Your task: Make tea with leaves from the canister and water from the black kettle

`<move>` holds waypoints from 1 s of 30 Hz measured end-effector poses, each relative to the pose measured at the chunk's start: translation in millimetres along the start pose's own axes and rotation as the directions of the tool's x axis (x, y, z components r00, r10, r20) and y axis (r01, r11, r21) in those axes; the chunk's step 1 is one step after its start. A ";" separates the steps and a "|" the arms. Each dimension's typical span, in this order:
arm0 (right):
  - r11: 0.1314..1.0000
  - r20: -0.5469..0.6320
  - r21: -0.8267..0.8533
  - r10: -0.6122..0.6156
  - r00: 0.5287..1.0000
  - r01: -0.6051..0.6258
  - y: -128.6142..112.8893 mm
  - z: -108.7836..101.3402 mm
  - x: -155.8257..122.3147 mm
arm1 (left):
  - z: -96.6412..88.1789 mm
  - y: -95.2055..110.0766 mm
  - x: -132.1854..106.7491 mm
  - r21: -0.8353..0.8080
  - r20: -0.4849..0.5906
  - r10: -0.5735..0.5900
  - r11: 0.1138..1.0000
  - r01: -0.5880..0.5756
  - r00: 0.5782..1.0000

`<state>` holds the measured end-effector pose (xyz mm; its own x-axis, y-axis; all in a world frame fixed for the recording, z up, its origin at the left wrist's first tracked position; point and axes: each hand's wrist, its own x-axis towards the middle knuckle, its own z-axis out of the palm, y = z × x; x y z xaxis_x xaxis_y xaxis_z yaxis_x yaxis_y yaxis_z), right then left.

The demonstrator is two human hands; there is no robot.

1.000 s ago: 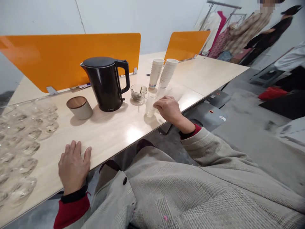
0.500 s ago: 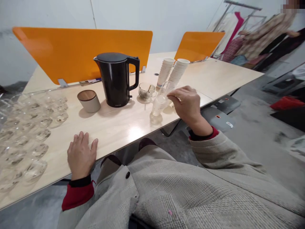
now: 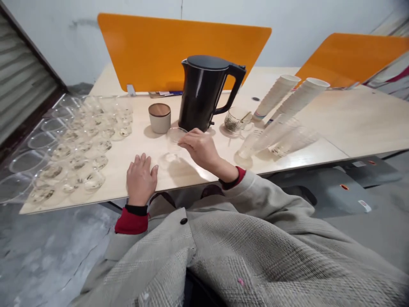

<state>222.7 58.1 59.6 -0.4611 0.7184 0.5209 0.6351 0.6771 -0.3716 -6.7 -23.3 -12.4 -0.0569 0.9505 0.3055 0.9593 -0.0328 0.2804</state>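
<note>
Between the fingertips of my right hand [image 3: 200, 148] is the rim of a clear plastic cup [image 3: 175, 140], held just over the table in front of the black kettle [image 3: 203, 91]. My left hand [image 3: 140, 179] lies flat near the table's front edge, fingers spread, holding nothing. Behind the held cup stands a grey canister [image 3: 160, 123] with a brown wooden top. A glass cup [image 3: 234, 121] with dark leaf-like bits and a small utensil in it sits right of the kettle. Stacked clear cups [image 3: 284, 135] stand farther right.
Rows of clear cups [image 3: 81, 145], many with dark bits at the bottom, fill the table's left end. Two tall stacks of paper cups [image 3: 277, 94] stand at the right. Orange dividers [image 3: 153, 51] rise behind. Grey stools [image 3: 332, 187] are under the table's right side.
My right hand has moved left from the stacked clear cups, carrying one cup to the front of the kettle. My left hand stays on the table. The view has turned left.
</note>
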 end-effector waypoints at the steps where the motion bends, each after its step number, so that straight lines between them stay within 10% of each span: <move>1: 1.000 0.035 -0.006 0.003 0.999 -0.003 -2.0 8.2 5.6 | -0.2 0.6 -0.2 -0.004 0.000 0.000 1.000 0.000 1.000; 14: 0.996 0.203 -0.075 -0.034 0.979 0.050 -18.8 36.4 22.0 | 0.6 2.9 -3.7 -0.008 -0.009 0.003 1.000 -0.003 1.000; 25: 1.000 -0.105 -0.017 0.016 0.994 -0.018 15.8 -1.7 42.0 | 2.6 2.3 -4.5 -0.005 -0.026 0.004 1.000 -0.005 1.000; 30: 0.997 -0.078 0.002 0.071 0.994 -0.071 38.8 22.2 88.9 | 1.3 3.4 -4.5 0.001 -0.015 -0.002 1.000 0.002 1.000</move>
<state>192.6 151.8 74.4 -0.3650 0.7496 0.5521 0.6647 0.6251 -0.4092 -2.8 -27.2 -14.0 -0.0629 0.9458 0.3187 0.9595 -0.0305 0.2799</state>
